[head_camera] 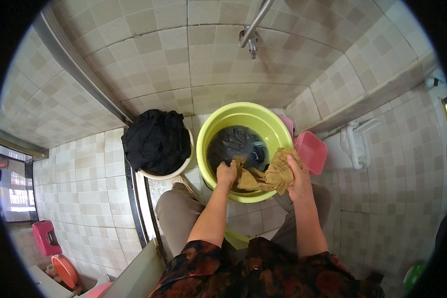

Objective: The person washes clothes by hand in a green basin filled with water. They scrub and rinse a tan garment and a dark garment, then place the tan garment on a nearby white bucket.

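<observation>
A mustard-yellow garment (pixel 262 180), wet and bunched, spans the near part of a lime-green plastic tub (pixel 283 126). My right hand (pixel 300 177) grips its gathered, ribbed-looking end at the tub's right rim. Lower down, my left hand (pixel 227 173) pinches another part of it, over the tub's near-left inside. Dark water in the tub covers or wets black cloth (pixel 238 139), whose shape is partly hidden. To the left, a heap of black clothes (pixel 156 143) rises above a white basin (pixel 188 158).
A pink plastic container (pixel 311 152) stands against the tub's right side. On the tiled wall, a tap with a metal hose (pixel 251 39) sticks out above. A raised door sill (pixel 141 201) runs left of my knees. Farther left are a pink stool (pixel 46 238) and an orange basin (pixel 65 271).
</observation>
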Demonstrator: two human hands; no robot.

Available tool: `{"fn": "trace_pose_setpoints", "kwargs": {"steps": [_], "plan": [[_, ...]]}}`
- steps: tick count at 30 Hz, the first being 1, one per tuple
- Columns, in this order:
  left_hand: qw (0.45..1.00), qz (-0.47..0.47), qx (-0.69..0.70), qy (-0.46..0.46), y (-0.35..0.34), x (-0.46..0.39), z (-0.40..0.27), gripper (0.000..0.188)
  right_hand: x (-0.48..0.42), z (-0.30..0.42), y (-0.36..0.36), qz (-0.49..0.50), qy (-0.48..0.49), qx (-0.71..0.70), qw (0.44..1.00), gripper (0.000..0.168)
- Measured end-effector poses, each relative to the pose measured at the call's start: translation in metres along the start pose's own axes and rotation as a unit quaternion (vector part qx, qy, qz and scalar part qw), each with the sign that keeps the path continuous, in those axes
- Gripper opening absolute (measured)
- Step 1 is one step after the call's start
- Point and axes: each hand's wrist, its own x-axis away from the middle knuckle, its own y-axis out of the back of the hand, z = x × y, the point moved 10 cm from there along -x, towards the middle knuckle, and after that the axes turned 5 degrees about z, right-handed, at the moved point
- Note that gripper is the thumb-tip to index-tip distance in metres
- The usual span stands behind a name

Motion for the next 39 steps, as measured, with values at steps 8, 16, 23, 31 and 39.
{"fn": "trace_pose_setpoints", "kwargs": {"steps": [8, 16, 23, 31, 39], "plan": [[0.97, 0.231, 0.059, 0.055, -0.047, 0.017, -0.004, 0.04, 0.005, 0.025, -0.015, 0.017, 0.029, -0.058, 0.998, 0.03], [0.865, 0.042, 0.498, -0.037, 0.019, 0.009, -0.039, 0.014, 0.001, 0.03, -0.026, 0.015, 0.074, -0.012, 0.997, 0.034], [0.834, 0.125, 0.53, -0.093, 0.049, 0.036, -0.1, 0.021, -0.029, -0.055, 0.019, 0.054, -0.014, 0.782, 0.621, 0.046], [0.823, 0.268, 0.48, -0.141, 0.05, 0.092, -0.159, 0.024, -0.065, -0.055, 0.03, 0.011, -0.042, 0.219, 0.975, 0.04], [0.871, 0.286, 0.366, -0.162, 0.057, 0.1, -0.158, 0.029, -0.089, -0.068, -0.012, 0.137, -0.16, 0.04, 0.977, 0.035]]}}
